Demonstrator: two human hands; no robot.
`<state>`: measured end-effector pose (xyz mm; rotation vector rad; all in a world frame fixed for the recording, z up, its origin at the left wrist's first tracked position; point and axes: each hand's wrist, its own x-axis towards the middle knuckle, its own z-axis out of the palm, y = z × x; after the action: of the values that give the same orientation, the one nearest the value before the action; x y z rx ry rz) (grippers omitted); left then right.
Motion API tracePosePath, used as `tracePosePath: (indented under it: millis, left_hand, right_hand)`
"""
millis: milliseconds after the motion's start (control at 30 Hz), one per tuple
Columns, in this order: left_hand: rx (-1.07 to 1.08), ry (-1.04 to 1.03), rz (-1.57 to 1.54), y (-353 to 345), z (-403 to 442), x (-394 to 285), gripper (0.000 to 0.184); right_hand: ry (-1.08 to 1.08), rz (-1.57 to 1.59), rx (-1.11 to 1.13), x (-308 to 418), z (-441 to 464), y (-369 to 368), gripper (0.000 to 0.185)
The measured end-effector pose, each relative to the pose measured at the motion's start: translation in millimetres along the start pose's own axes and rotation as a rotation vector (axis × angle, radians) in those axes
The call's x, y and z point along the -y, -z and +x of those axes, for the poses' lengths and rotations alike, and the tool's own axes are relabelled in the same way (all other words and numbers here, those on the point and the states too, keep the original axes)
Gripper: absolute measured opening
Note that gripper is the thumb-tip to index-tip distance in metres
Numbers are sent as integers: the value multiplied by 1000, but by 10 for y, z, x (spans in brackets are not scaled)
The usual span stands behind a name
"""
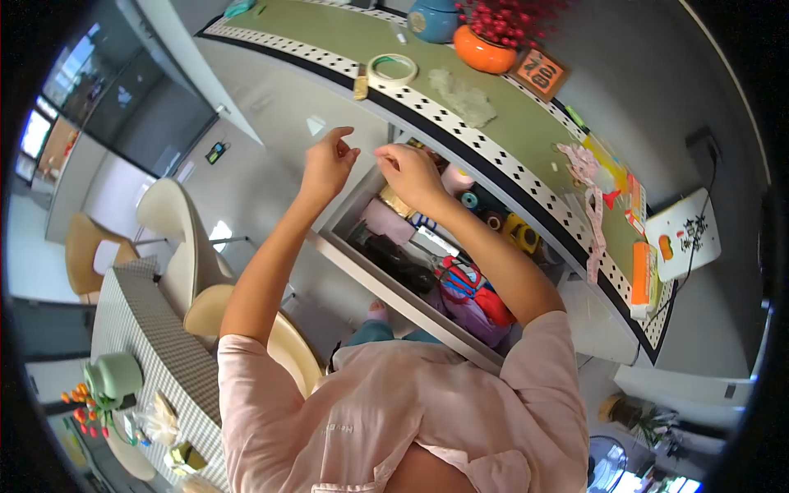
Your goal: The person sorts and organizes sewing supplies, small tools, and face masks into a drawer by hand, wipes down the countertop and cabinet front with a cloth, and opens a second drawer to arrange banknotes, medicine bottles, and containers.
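My left hand (328, 167) is raised just outside the far left corner of an open drawer (403, 293). Its index finger and thumb are bent and apart, with nothing visible between them. Over the drawer's far end is my right hand (411, 175), its fingers curled together; anything in them is hidden. Beneath my right hand and forearm lie a pink item (386, 220), a pink spool (456, 179), a teal roll (469, 200) and a yellow tape measure (521, 232). Nearer my body are a black bundle (399, 261) and red-and-blue items (477, 292).
The green desktop (362, 33) above the drawer holds a tape roll (392, 71), crumpled clear plastic (462, 99), an orange pot (483, 49), a pink measuring tape (595, 230) and an orange-and-white box (643, 275). Chairs (177, 238) and a checked table (156, 329) stand at left.
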<state>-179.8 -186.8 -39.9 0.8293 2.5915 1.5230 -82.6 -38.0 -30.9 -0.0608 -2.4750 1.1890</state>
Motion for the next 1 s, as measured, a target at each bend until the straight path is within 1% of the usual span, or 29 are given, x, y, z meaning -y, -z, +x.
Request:
tracePosePath:
  millis: [67, 100, 167, 200, 233, 267, 300, 367, 400, 433, 500, 533, 667, 733, 767, 867, 933, 1000]
  left_hand:
    - [67, -91, -28, -163, 52, -332, 31]
    - [106, -142, -49, -290, 66, -492, 30]
    - [177, -248, -127, -626, 91, -718, 29]
    - [214, -297, -142, -797, 99, -823, 28]
    - [246, -344, -155, -934, 87, -968, 28]
    - [283, -415, -97, -1051, 64, -1127, 25]
    - [257, -491, -139, -1265, 44, -1180, 22]
    - [308, -598, -76, -1542, -12, -1414, 21]
    - [332, -631, -89, -1690, -43, -1511, 19]
    - [350, -713, -73, -1840, -43, -1570, 15]
    - [356, -810, -73, -2124, -52, -1687, 13]
    - [370, -824, -74, -2265, -38, -1719, 16]
    - [381, -856, -26, -2603, -46, -1874, 28]
    - [360, -847, 29, -2694, -53, -1918, 33]
    - [391, -818, 21, -2728, -54, -1923, 32]
    - [477, -732, -6, -2798, -30, -1941, 28]
    - [526, -676, -25, -2801, -10, -1945, 26]
    - [545, -672, -93, -2776, -14, -1938, 30]
  right_hand:
    - [-33, -39, -44, -16, -109, 214, 16]
    - [19, -61, -121, -28, -184, 346, 16]
    - [-64, -188, -162, 18, -363, 692, 15]
    - [-28, -207, -236, -84, -460, 820, 14]
    - [-46, -259, -294, -125, -570, 990, 12]
    - [-32, -307, -364, -204, -678, 1142, 11]
    - [-15, -354, -431, -295, -794, 1288, 11]
    - [-99, -492, -497, -449, -1028, 1611, 12]
    - [-137, -553, -534, -561, -1146, 1753, 12]
    - [-175, -613, -567, -666, -1261, 1884, 13]
    - [-188, -758, -607, -841, -1479, 2113, 15]
    - [-193, -828, -625, -919, -1562, 2211, 15]
    - [-342, -805, -609, -1166, -1759, 2498, 20]
    - [-324, -788, -598, -1184, -1759, 2568, 20]
    - [-316, -778, -590, -1190, -1757, 2580, 20]
    - [-243, -916, -616, -1113, -1679, 2507, 17]
    - [-302, -843, -585, -1061, -1641, 2521, 15]
    - [-350, -748, -564, -1081, -1620, 2519, 14]
